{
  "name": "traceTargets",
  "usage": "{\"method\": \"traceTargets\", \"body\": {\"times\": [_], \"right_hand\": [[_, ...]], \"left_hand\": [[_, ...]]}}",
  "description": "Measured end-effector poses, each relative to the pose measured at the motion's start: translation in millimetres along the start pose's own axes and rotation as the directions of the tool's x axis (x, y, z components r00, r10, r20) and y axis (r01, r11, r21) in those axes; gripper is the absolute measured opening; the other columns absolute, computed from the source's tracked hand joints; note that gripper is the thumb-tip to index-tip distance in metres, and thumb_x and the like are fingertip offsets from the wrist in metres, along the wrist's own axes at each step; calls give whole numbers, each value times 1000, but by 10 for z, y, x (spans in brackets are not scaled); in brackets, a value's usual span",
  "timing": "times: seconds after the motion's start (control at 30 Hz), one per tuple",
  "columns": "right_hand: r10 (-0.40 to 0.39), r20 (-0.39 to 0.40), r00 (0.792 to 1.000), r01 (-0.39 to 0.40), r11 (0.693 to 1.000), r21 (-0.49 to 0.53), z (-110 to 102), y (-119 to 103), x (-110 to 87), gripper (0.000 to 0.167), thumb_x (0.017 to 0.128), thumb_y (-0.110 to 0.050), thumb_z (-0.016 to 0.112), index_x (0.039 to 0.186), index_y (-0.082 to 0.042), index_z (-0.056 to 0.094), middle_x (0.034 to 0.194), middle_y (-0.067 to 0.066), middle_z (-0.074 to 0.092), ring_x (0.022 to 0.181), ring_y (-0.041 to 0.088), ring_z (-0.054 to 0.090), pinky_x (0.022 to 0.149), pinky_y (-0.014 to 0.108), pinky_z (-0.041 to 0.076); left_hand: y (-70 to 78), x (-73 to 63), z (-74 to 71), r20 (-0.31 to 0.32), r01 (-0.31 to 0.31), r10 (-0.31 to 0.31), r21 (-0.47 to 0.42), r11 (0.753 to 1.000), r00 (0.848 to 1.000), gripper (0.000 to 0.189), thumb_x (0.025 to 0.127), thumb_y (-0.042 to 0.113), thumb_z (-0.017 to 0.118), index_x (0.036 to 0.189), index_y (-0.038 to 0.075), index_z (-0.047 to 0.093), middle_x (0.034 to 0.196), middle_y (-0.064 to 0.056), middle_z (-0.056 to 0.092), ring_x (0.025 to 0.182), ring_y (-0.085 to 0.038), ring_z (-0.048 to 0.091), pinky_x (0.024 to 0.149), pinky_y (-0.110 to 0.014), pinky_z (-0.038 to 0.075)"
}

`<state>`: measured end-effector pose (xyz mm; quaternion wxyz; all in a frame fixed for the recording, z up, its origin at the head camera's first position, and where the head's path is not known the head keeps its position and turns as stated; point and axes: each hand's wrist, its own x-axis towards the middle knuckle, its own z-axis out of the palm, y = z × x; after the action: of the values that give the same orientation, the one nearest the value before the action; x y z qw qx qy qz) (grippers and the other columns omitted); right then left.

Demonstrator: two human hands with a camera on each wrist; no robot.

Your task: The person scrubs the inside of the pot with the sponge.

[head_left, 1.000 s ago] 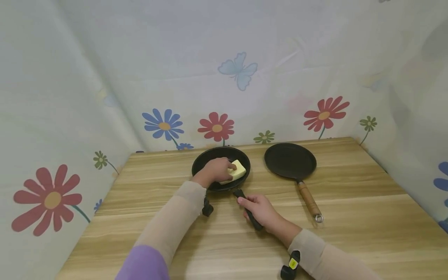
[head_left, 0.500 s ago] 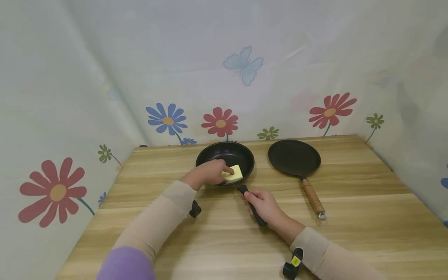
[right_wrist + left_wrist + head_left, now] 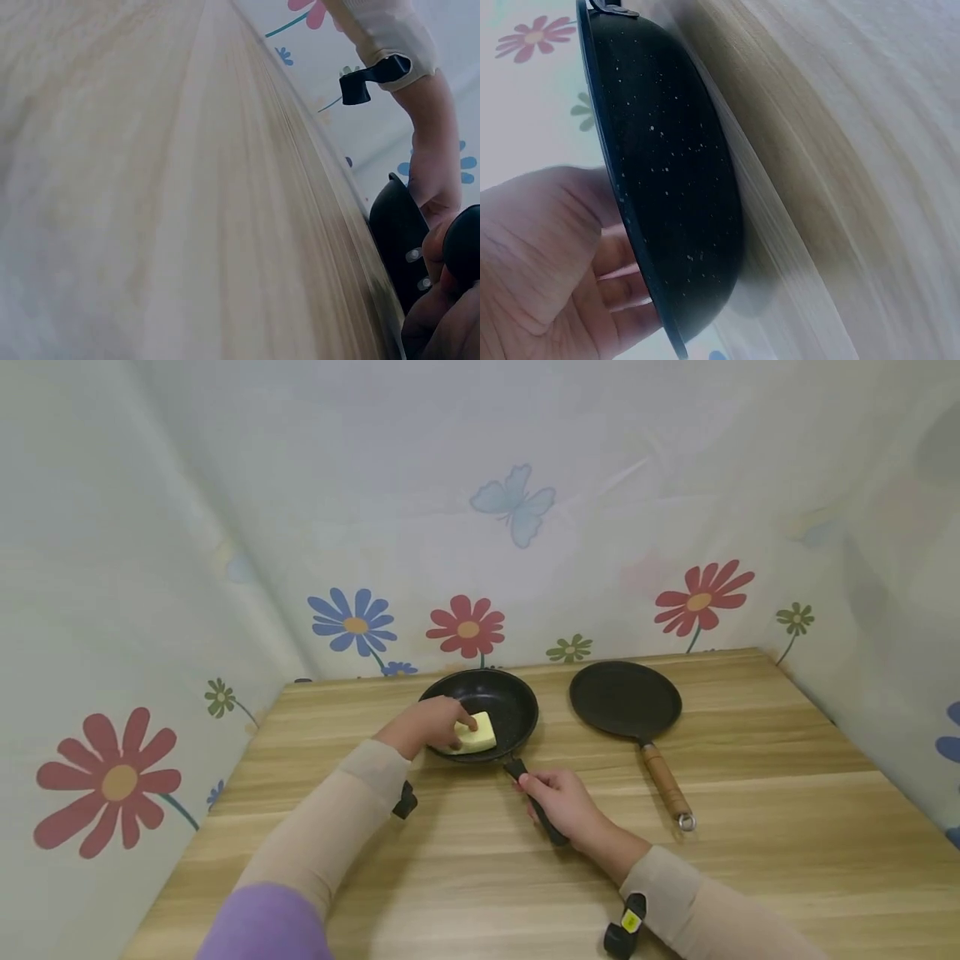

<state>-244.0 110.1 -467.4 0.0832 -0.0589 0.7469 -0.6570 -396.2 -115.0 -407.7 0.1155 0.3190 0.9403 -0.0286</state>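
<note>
A deep black frying pan (image 3: pixel 504 693) stands on the wooden table, its speckled outer wall (image 3: pixel 667 165) filling much of the left wrist view. My left hand (image 3: pixel 431 725) reaches over the pan's left rim and grips a pale yellow sponge (image 3: pixel 477 737) against the inside of the pan. In the left wrist view its fingertips are hidden behind the pan wall. My right hand (image 3: pixel 558 802) is wrapped round the black pan handle (image 3: pixel 551 828), thumb along the top. From the right wrist, the handle's end (image 3: pixel 463 244) shows above the curled fingers.
To the right lies a flat black griddle pan (image 3: pixel 626 700) with a wooden handle (image 3: pixel 663 783) and a metal ring. A flowered cloth (image 3: pixel 585 560) hangs behind the table's back edge. Small black cameras (image 3: pixel 626 927) are strapped at both wrists.
My left hand has drawn the sponge leftward across the pan, from the right side to the lower left. The right hand keeps its hold on the handle. The head view shifts slightly.
</note>
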Motion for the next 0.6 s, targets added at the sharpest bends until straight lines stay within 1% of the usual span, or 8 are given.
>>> {"method": "traceTargets", "body": {"times": [0.13, 0.2, 0.3, 0.4, 0.6], "right_hand": [[-6, 9, 1000, 6, 1000, -9, -4, 5, -7, 36, 104, -22, 56, 111, 12, 68, 59, 3, 55, 52, 13, 49, 50, 24, 40], [-10, 15, 1000, 10, 1000, -13, -11, 3, -7, 36, 104, -22, 56, 111, 11, 68, 60, 3, 55, 52, 13, 49, 51, 24, 40], [-14, 34, 999, 15, 1000, -22, -23, 5, -2, 37, 105, -22, 55, 112, 11, 68, 60, 4, 55, 53, 13, 49, 51, 24, 40], [-22, 54, 998, 24, 999, -35, -26, 17, 9, 37, 105, -22, 54, 113, 12, 68, 61, 4, 56, 53, 13, 49, 52, 24, 40], [-40, 79, 996, 44, 998, -44, -21, 32, 18, 36, 105, -20, 54, 110, 13, 67, 62, 4, 57, 54, 13, 51, 53, 24, 41]], "left_hand": [[-28, 0, -13, -22, 31, -31, 4, 1000, 999, 40, 84, 17, 83, 124, 21, 74, 126, -4, 69, 120, -24, 61, 105, -41, 46], [-42, 5, -27, -38, 44, -43, 12, 999, 998, 41, 83, 16, 84, 122, 21, 75, 124, -4, 70, 118, -24, 62, 103, -41, 47], [-62, 16, -35, -44, 66, -65, 13, 998, 997, 41, 83, 14, 84, 122, 20, 75, 123, -5, 71, 114, -24, 62, 102, -40, 48], [-83, 32, -21, -64, 84, -83, 14, 996, 995, 40, 83, 11, 83, 121, 18, 75, 122, -7, 71, 112, -25, 62, 102, -40, 48], [-124, 72, 52, -149, 74, -62, 75, 994, 987, 38, 83, 10, 81, 119, 18, 77, 115, -7, 72, 112, -28, 63, 102, -42, 48]]}}
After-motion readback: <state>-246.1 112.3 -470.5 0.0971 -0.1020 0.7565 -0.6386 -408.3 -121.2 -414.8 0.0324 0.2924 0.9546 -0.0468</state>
